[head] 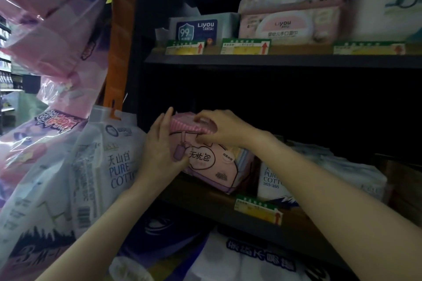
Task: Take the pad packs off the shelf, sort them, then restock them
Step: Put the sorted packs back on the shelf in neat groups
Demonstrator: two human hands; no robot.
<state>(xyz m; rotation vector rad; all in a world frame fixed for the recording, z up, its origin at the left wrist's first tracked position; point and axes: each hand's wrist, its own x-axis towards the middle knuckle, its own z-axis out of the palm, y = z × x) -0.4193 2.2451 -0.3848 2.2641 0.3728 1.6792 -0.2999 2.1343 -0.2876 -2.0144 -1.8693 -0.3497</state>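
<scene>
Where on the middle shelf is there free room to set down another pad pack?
Free: the dark shelf board left of and in front of the pink pack that both hands hold. Crowded: right of it, where white Pure Cotton packs lie. The back is too dark to judge.

Shop aisle: dark shelves [274,60] edged with green-and-yellow price tags [245,47], stocked with packaged wipes [287,25], tissue and pad packs [212,162]; bagged goods [45,18] hang at left.
</scene>
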